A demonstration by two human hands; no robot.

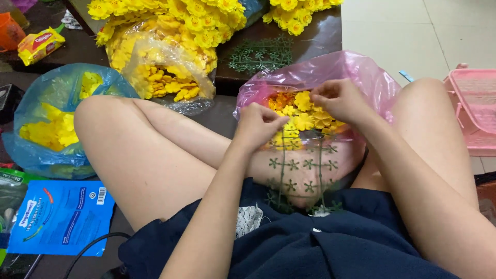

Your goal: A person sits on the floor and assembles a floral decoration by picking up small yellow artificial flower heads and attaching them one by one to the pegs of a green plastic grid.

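Observation:
A green plastic lattice frame lies across my lap, with yellow fabric flowers fixed along its far end. My left hand is closed at the frame's upper left, its fingers pinched on a yellow flower. My right hand hovers just above the flowers, fingertips pinched on a small yellow flower piece. Behind the frame an open pink plastic bag holds yellow and orange flower petals.
A clear bag of yellow flowers and a heap of finished yellow flowers lie ahead. A blue bag with yellow petals sits left, a blue flat packet near my knee, a pink basket right, another green lattice beyond.

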